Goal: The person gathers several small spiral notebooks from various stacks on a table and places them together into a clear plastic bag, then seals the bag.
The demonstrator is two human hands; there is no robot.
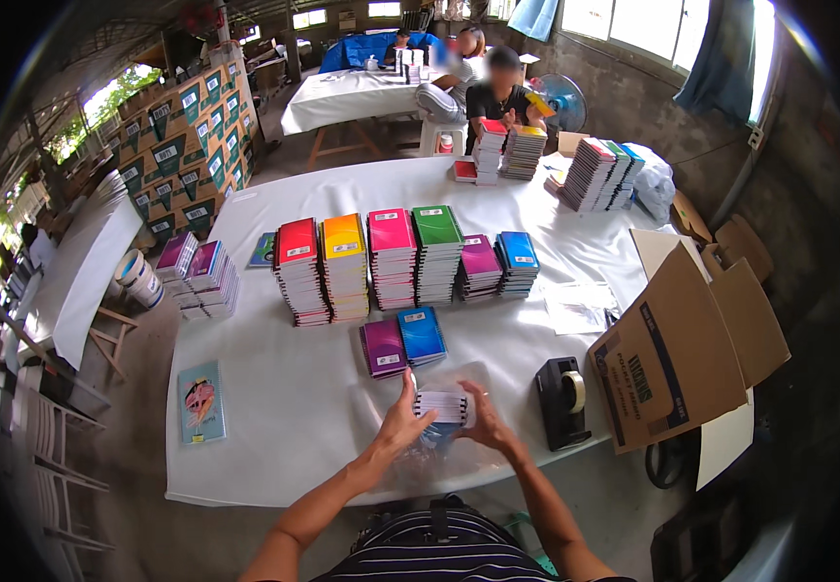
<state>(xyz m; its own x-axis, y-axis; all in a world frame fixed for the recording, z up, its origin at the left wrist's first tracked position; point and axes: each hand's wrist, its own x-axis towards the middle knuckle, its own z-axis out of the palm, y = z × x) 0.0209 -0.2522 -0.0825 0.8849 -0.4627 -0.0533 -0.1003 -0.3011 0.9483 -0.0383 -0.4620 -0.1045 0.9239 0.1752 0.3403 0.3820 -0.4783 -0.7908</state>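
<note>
A small bundle of spiral notebooks (pixel 442 406) stands between my hands, white page edges and black coils showing, with blue lower down. Clear plastic bag (pixel 463 376) film spreads around it. My left hand (pixel 406 419) grips the bundle's left side, thumb across its edge. On the other side my right hand (pixel 486 423) has its fingers curled at the plastic, close to the coils. Just beyond my hands lie a purple notebook stack (pixel 384 348) and a blue notebook stack (pixel 423 335), side by side.
Tall notebook piles (pixel 393 254) in several colours cross the white table (pixel 274 388). A tape dispenser (pixel 562 403) and open carton (pixel 667 354) stand right; an illustrated booklet (pixel 202 402) lies left. Across the table, a person (pixel 503 97) sits behind more stacks. Stacked cartons (pixel 187 145) rise far left.
</note>
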